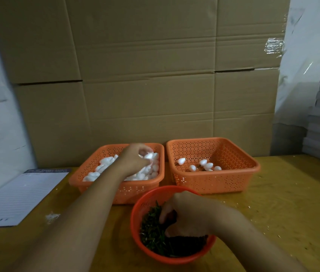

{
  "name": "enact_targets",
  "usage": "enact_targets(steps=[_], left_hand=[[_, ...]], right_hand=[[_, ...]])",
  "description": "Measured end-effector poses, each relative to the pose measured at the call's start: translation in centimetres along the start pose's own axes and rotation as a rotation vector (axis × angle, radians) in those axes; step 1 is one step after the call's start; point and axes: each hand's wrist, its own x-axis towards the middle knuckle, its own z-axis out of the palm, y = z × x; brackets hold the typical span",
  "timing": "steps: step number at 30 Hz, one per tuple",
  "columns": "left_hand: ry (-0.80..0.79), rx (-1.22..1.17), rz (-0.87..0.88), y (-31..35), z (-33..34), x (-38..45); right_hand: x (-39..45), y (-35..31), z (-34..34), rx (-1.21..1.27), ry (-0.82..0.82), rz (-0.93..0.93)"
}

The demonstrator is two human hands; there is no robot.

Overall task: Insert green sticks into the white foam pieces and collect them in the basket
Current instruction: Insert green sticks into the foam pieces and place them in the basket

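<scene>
Foam pieces: light, dentable, best pinched gently at the sides. Left hand curled over one, grip blurred. Right hand pinching thin green sticks.

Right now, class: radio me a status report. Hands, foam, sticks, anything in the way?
Left hand in left basket, fingers on foam. Right hand in round basket, in the sticks. Few foam pieces in right basket. Nothing in the way.

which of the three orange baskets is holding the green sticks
The round basket nearest the person, where the right hand reaches in. The two rectangular baskets behind it hold white foam pieces instead.
</scene>
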Motion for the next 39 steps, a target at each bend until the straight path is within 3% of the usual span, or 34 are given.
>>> enact_targets(steps=[3,6,11,18,24,39], left_hand=[[0.095,-0.592,-0.037,0.7,-1.6,-2.3],[-0.019,-1.018,-0.06,0.6,-2.4,-4.5],[-0.161,-1.369,-0.18,0.2,-1.7,-7.1],[-0.197,-1.446,-0.211,0.3,-0.6,-8.7],[-0.258,-1.453,-0.12,0.2,-0.6,-8.9],[-0.234,-1.412,-0.103,-0.3,-0.1,-9.1]], right_hand=[[0.1,0.1,0.2,0.025,0.039,0.008],[0.1,0.2,0.3,0.028,0.061,0.003],[0.0,0.2,0.2,0.018,0.1,-0.027],[-0.2,-0.2,-0.3,0.044,0.132,-0.038],[0.1,-0.5,-0.3,0.126,0.243,-0.013],[0.1,-0.5,-0.2,0.177,0.235,0.03]])
